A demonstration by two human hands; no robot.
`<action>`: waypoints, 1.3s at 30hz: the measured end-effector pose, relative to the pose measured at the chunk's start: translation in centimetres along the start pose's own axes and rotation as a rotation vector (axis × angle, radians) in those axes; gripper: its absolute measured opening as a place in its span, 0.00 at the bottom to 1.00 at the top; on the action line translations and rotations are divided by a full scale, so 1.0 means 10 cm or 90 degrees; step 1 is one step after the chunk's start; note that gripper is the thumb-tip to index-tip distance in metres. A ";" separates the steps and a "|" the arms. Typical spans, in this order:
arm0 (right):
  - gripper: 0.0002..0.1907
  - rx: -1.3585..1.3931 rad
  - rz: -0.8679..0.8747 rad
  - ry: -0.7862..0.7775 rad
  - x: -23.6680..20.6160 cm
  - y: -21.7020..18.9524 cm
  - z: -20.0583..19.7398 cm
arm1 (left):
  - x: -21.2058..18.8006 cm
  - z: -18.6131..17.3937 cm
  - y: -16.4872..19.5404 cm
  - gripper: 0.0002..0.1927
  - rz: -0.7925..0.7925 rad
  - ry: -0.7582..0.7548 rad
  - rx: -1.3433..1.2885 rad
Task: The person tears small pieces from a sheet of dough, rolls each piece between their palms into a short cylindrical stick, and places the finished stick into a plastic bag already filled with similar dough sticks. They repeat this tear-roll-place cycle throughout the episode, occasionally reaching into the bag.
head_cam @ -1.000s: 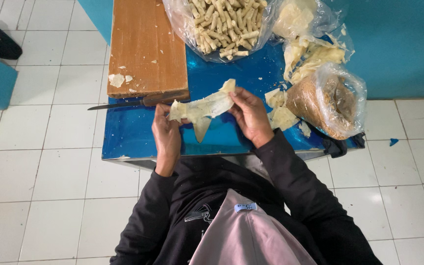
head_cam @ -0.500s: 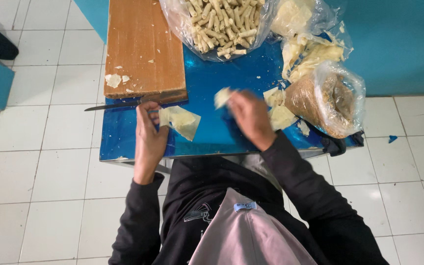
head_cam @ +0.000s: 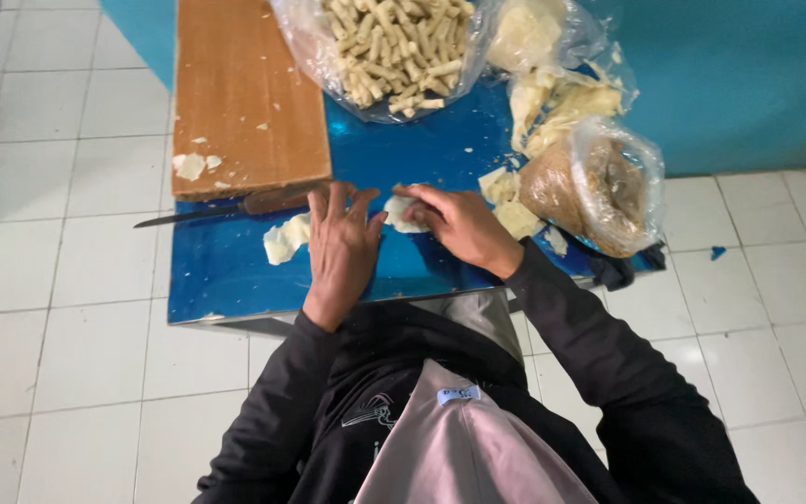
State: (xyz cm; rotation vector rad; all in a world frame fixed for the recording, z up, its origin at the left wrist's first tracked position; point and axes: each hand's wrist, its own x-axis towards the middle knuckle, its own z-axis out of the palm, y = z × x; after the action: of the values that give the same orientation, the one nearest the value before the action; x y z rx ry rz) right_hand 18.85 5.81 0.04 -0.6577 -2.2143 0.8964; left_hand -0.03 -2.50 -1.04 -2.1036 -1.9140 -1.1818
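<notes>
While left hand (head_cam: 340,245) lies flat, right hand (head_cam: 454,222) pinches wrapper (head_cam: 401,213)

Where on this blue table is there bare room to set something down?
Bare blue table lies below the knife, left of the left hand, and between the wooden board and the brown-filled bag. The right side is crowded with bags and wrapper pieces.

A single head-worn camera looks almost straight down from above the person's own chest onto the table (head_cam: 226,280). The far end of the table runs off the top edge, so its full length cannot be told. The view sits fairly near: the table fills the upper middle, white floor tiles (head_cam: 58,355) spread to its left and right, and a blue wall (head_cam: 748,75) stands beyond it on the right.
</notes>
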 end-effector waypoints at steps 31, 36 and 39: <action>0.27 -0.491 0.115 -0.016 0.04 0.48 -0.63 | 0.01 0.27 -0.04 0.25 -0.051 0.022 -0.069; 0.26 -0.610 -0.060 -0.019 -0.21 0.04 0.06 | -0.01 0.28 -0.03 0.26 -0.058 0.027 -0.059; 0.28 -0.728 -0.103 -0.003 -0.19 0.01 0.06 | 0.00 0.28 -0.02 0.25 -0.065 0.022 -0.061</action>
State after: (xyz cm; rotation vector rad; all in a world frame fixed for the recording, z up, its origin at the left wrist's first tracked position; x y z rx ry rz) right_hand 19.67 4.35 -1.07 -0.9174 -2.6052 -0.5557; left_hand 1.13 -0.94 -3.10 -2.0371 -2.0099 -1.3468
